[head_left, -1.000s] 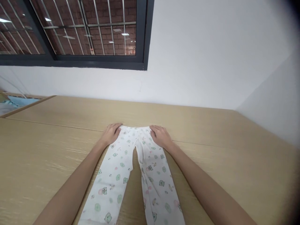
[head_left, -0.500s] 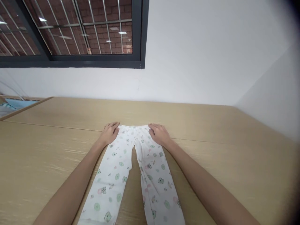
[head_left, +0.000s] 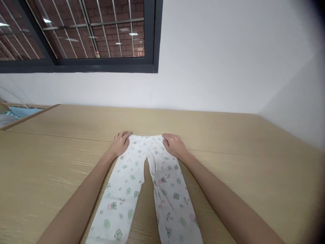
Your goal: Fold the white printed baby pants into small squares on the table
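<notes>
A small pair of white trousers [head_left: 137, 176] printed with green and pink animal motifs lies flat on the light wooden table [head_left: 241, 162], waistband away from me, legs spread toward me. My left hand [head_left: 120, 144] lies flat on the left corner of the waistband, fingers stretched out. At the right corner of the waistband my right hand [head_left: 174, 145] rests flat on the cloth in the same way. Neither hand grips anything.
The table meets a white wall at the back and another on the right. A dark-framed window [head_left: 76, 34] with bars and a brick wall behind it sits at the upper left. At the far left edge lies some blue and pale fabric [head_left: 15, 112].
Both hands stay on the waistband corners. The view has shifted slightly; the trousers and hands are almost where they were.
</notes>
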A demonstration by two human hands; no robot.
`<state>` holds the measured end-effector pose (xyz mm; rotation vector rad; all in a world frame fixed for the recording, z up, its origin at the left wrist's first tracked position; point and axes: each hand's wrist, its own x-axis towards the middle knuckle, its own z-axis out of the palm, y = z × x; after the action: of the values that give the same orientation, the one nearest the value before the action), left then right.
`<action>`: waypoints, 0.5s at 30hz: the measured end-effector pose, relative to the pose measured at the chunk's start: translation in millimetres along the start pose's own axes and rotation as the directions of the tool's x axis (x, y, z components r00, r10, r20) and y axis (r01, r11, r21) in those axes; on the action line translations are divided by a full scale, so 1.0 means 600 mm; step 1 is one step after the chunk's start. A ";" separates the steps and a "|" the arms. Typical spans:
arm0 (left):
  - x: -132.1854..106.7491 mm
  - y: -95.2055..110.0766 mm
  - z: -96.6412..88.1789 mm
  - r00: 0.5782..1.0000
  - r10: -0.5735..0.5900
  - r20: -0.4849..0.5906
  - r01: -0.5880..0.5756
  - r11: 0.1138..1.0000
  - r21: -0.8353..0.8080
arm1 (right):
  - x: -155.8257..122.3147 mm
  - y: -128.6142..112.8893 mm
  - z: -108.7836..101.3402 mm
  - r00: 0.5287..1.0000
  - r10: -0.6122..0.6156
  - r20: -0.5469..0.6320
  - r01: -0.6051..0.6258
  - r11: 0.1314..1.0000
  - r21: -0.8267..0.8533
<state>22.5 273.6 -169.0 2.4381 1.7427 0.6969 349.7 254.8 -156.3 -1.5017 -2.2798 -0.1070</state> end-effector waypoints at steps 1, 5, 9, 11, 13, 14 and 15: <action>0.000 0.000 0.000 1.000 -0.003 -0.001 0.003 1.000 -0.001 | 0.000 0.000 0.000 1.000 0.001 0.001 -0.001 1.000 0.000; 0.002 -0.002 0.003 1.000 -0.020 -0.009 0.020 1.000 -0.002 | 0.000 0.000 -0.001 1.000 0.004 0.006 -0.004 1.000 0.001; 0.003 -0.003 0.005 0.998 -0.058 -0.035 0.057 0.998 -0.007 | 0.000 -0.001 -0.003 1.000 0.001 0.011 -0.001 1.000 0.001; 0.002 -0.003 0.005 0.994 -0.091 -0.060 0.090 0.996 -0.011 | 0.000 -0.002 -0.004 1.000 -0.001 0.011 0.001 1.000 0.002; 0.002 -0.004 0.004 0.991 -0.113 -0.077 0.112 0.993 -0.024 | 0.000 -0.003 -0.005 1.000 0.000 0.011 0.000 1.000 0.003; 0.002 -0.004 0.003 0.990 -0.118 -0.079 0.116 0.993 -0.033 | 0.000 -0.003 -0.005 1.000 0.001 0.010 -0.001 1.000 0.003; 0.003 -0.004 0.002 0.989 -0.122 -0.079 0.119 0.992 -0.043 | 0.000 -0.003 -0.005 1.000 0.003 0.009 -0.003 1.000 0.003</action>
<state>21.1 276.3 -170.7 2.2872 1.8690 0.8187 348.7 253.0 -153.2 -1.5067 -2.2840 -0.0964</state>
